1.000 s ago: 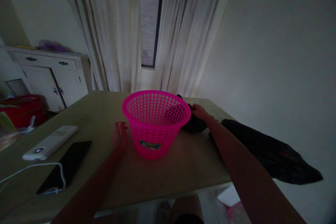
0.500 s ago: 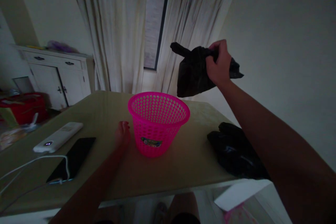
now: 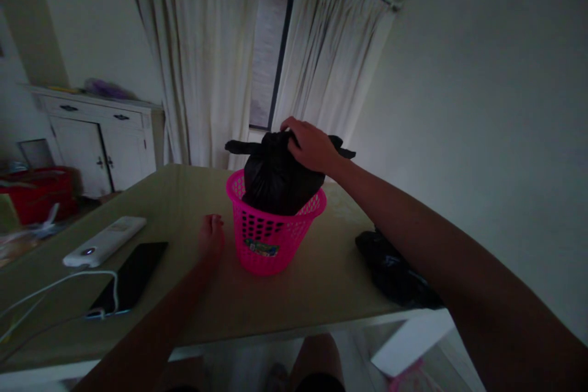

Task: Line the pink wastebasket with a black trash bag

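A bright pink perforated plastic basket (image 3: 264,239) stands upright on the table. A tied black plastic bag (image 3: 273,177) sits in it, its top sticking out above the rim. My right hand (image 3: 310,146) is closed on the bag's knotted top. My left hand (image 3: 210,236) rests on the tabletop just left of the basket, close to its side, fingers curled together with nothing seen in them.
The table (image 3: 321,285) also carries a second black bag (image 3: 395,269) at its right edge, a dark phone (image 3: 131,275) with a white cable (image 3: 50,285), and a white power bank (image 3: 105,240). A white cabinet (image 3: 92,141) and curtains (image 3: 206,61) stand behind.
My right hand picked the black bag up from behind the basket, lifted it high, then lowered it into the basket. The left hand stayed beside the basket.
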A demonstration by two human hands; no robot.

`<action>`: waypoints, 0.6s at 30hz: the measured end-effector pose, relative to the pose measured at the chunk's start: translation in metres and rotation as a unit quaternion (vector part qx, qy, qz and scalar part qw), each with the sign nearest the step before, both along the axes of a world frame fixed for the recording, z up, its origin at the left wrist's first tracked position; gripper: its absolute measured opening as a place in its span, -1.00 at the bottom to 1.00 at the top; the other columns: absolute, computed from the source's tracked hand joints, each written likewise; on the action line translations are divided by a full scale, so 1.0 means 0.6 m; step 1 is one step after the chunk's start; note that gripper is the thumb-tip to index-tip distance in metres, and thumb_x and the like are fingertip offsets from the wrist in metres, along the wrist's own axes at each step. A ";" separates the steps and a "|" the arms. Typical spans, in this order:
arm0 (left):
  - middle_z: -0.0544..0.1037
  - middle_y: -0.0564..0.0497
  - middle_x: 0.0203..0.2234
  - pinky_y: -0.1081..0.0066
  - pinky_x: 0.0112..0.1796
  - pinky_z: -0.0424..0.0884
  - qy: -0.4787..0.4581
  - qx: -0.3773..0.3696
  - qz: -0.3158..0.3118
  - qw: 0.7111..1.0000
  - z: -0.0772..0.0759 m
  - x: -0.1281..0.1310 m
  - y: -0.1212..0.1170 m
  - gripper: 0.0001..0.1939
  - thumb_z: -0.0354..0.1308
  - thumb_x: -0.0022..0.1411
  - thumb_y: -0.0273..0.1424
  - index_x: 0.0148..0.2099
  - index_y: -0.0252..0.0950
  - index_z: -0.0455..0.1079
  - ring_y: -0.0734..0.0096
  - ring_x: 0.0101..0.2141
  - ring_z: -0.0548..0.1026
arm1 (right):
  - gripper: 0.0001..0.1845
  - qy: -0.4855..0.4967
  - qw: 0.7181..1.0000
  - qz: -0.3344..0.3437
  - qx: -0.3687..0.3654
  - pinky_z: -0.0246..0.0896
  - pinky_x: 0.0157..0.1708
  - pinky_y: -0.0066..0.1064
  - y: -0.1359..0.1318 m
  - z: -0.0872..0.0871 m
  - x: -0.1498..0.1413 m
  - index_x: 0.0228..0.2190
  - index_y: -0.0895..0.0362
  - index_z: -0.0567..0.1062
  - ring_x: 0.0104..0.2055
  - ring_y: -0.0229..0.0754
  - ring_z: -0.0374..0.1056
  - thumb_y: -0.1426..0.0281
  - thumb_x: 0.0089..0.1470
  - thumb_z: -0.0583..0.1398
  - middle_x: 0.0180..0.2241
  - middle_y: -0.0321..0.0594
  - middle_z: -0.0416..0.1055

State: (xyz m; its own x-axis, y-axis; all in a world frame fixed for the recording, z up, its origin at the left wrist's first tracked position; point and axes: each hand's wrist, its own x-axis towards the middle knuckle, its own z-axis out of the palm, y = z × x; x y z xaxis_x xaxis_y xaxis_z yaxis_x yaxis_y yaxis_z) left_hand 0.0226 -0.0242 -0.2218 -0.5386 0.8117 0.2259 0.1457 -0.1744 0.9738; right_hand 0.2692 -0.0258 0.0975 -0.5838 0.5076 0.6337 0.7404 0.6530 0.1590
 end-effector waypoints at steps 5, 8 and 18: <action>0.55 -0.08 -0.31 0.29 -0.30 0.48 -0.057 0.024 0.025 0.998 0.077 -0.017 0.006 -0.79 -0.05 0.30 -0.21 -0.24 -0.18 0.35 0.24 -0.32 0.52 | -0.59 -0.073 0.984 -0.001 -0.160 0.32 -0.01 -0.13 -0.006 -0.073 -0.001 0.11 0.02 0.47 -0.13 0.03 0.47 0.42 0.26 0.12 -0.15 -0.12 0.60; 0.60 -0.06 -0.21 0.28 -0.15 0.49 -0.037 0.099 0.042 0.994 0.164 -0.026 -0.003 -0.75 -0.06 0.33 -0.20 -0.22 -0.18 0.38 0.25 -0.19 0.55 | -0.64 -0.026 0.979 0.030 -0.201 0.32 0.04 -0.16 -0.001 -0.099 0.005 0.05 0.02 0.49 -0.06 -0.01 0.51 0.46 0.25 0.12 -0.09 -0.15 0.62; 0.59 -0.07 -0.44 0.05 -0.08 0.37 0.441 0.036 -0.146 0.885 0.374 0.040 -0.032 -0.72 0.30 0.31 -0.14 -0.33 -0.23 0.59 -0.01 -0.27 0.59 | -0.56 0.226 0.949 0.111 -0.188 0.32 0.14 -0.16 -0.019 -0.086 -0.002 -0.02 0.02 0.53 0.00 -0.09 0.47 0.52 0.15 0.04 -0.11 -0.22 0.56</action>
